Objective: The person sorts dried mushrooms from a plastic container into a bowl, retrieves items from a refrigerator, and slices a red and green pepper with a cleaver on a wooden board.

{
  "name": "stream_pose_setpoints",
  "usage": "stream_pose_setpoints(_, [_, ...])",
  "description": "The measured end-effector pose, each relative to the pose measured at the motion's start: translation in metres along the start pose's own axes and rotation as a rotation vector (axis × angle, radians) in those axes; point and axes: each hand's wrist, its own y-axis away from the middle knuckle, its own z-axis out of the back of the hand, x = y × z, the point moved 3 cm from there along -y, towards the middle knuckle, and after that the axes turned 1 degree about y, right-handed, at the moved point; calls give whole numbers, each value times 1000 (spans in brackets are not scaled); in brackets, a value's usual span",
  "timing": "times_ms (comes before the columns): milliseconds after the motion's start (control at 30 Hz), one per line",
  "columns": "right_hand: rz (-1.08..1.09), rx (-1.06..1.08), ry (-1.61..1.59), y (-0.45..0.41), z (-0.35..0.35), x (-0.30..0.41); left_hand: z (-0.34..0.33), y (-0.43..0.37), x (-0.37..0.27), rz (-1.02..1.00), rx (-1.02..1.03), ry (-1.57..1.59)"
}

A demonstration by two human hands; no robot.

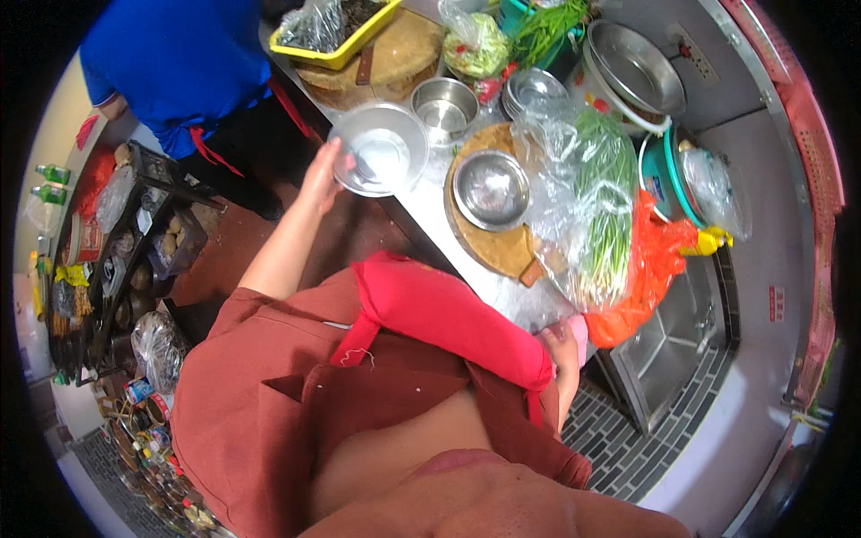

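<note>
My left hand (324, 176) grips the near-left rim of a wide metal basin (416, 156), tilted at the edge of the steel counter (430, 218). The basin's inside looks bare and shiny. Low at the counter's front edge, my right hand (564, 348) has its fingers curled on a pink cloth (578, 333); part of the cloth is hidden by the hand. Between the hands, a steel bowl (492, 189) sits on a round wooden chopping board (464, 232). Beside it lies a clear plastic bag (558, 195) of green scallions (605, 222).
A steel pot (444, 111) and stacked bowls (535, 91) stand behind. A yellow tray (336, 57) rests on another chopping board (403, 50). An orange bag (646, 282) hangs over the sink (679, 329). A person in blue (175, 67) stands at left near shelving (134, 222).
</note>
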Motion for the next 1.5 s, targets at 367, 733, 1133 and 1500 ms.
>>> stream_pose_setpoints(367, [332,346,11,-23,16,160,37,-1,6,184,-200,-115])
stream_pose_setpoints(733, [821,349,59,-96,-60,392,32,-53,-47,117,69,-102])
stream_pose_setpoints(1133, [235,187,-462,-227,-107,484,-12,-130,-101,-226,526,-551])
stream_pose_setpoints(1500, [420,-152,208,-313,-125,496,-43,-208,-210,-826,286,-1785])
